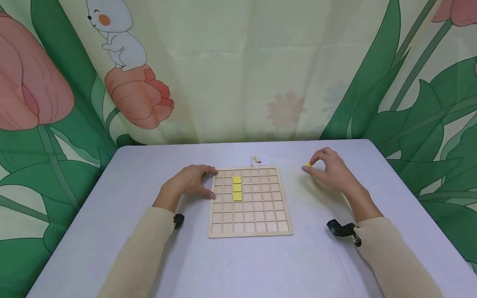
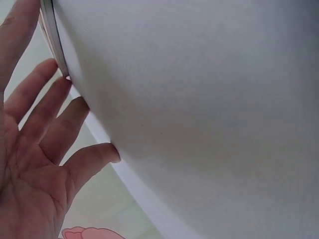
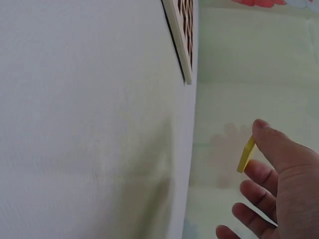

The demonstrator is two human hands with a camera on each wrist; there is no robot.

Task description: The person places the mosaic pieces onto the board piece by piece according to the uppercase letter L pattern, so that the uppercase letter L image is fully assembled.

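Note:
A wooden grid board (image 1: 249,219) lies on the table in the head view, with three yellow tiles (image 1: 237,188) stacked in one column near its top left. My left hand (image 1: 191,180) rests flat against the board's left edge (image 2: 50,30), fingers straight. To the right of the board, my right hand (image 1: 329,167) hovers just above the table and pinches a small yellow tile (image 1: 307,164) between thumb and fingertips. The right wrist view shows that tile (image 3: 245,155) edge-on at the thumb tip, with the board's corner (image 3: 182,45) farther off.
A small printed grid card (image 1: 258,159) lies just beyond the board's far edge. The pale table (image 1: 123,215) ends near a flower-print curtain (image 1: 238,70) at the back and sides. Black wrist cameras (image 1: 340,228) sit on both forearms.

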